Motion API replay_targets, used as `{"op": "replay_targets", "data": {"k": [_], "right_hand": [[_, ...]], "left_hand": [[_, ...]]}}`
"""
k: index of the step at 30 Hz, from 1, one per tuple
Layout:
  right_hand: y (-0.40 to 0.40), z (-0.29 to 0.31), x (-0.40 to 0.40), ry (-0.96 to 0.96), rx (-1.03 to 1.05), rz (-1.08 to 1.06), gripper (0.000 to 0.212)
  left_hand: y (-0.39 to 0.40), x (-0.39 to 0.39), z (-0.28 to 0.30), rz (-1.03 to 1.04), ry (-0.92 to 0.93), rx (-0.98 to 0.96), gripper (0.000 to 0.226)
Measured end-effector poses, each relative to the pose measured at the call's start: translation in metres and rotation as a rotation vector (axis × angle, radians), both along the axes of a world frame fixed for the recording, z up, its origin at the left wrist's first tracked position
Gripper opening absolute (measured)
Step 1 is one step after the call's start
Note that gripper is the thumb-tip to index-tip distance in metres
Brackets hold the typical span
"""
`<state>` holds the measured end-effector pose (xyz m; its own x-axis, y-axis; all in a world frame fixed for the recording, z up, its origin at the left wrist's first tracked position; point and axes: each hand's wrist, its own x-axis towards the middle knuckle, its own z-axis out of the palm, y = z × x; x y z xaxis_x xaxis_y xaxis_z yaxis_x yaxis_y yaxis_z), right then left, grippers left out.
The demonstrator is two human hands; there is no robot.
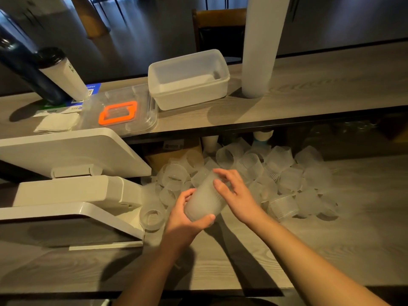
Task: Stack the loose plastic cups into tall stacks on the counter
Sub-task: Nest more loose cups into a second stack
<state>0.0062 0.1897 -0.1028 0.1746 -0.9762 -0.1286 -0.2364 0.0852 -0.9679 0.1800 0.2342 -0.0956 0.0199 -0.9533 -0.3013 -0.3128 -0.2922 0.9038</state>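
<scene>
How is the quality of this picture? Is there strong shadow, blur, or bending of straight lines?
Head view: dim, warm light; the left hand and right hand cast long dark shadows on the lower counter; the loose cups look soft and hazy; the tall cup stack and upper counter lean and curve from wide-angle distortion.

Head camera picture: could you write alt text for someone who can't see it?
A person's left hand grips a short stack of frosted plastic cups while the right hand touches its top, above a pile of loose cups on a wooden counter.
</scene>
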Motion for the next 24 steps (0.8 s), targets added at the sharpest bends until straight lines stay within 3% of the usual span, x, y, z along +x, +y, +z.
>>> {"op": "replay_targets", "data": {"k": [6,11,17,24], "right_hand": [[0.005,-0.014,-0.019,-0.128,0.078,-0.111,0.062],[0.024,-0.052,-0.064,0.028,0.096,-0.595,0.043],[0.054,-0.084,-0.113,0.186,0.195,-1.026,0.061],[0.046,-0.104,-0.11,0.062,0.463,-1.043,0.091]], "left_hand": [[-0.004,-0.01,-0.015,-0.046,0.019,0.086,0.083],[-0.011,-0.033,-0.027,-0.109,0.022,0.11,0.082],[-0.013,-0.06,-0.036,-0.174,0.038,0.092,0.07],[-0.017,-0.074,-0.027,-0.203,0.058,0.087,0.071]]}}
